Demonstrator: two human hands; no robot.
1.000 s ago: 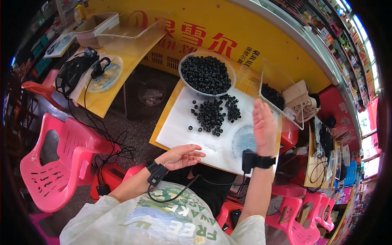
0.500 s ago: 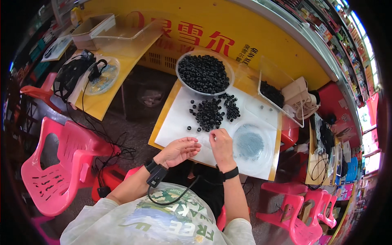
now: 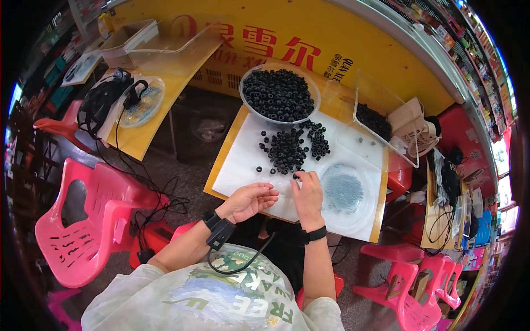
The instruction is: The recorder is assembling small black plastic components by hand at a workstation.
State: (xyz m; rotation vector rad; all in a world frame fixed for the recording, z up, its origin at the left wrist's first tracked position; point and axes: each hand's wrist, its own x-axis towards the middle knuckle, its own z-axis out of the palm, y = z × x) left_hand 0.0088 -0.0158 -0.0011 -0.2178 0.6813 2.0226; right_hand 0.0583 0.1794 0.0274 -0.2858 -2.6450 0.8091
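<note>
My right hand (image 3: 308, 198) is at the near edge of a pile of black beads (image 3: 288, 150) on the white-topped table. Its thumb and fingers pinch one black bead (image 3: 296, 175). To the left, a short gap away, my left hand (image 3: 251, 201) has its palm turned inward and its fingertips pressed together; whatever they hold is too small to make out. Beside my right hand lies a round clear plate (image 3: 341, 219) with many tiny pale blue pieces (image 3: 343, 189). Behind the pile stands a clear bowl (image 3: 245, 103) full of black beads.
A clear bin (image 3: 406, 157) with black pieces stands at the table's right side, near a cloth bag (image 3: 411, 124). On the left are a pink chair (image 3: 77, 231), black cables (image 3: 144, 176) and a yellow side table (image 3: 135, 144). A yellow panel (image 3: 353, 38) closes off the back.
My right hand has come up to the pile's near edge, and a black bead now shows at its fingertips. My left hand keeps nearly the same pose. The whole view has shifted slightly.
</note>
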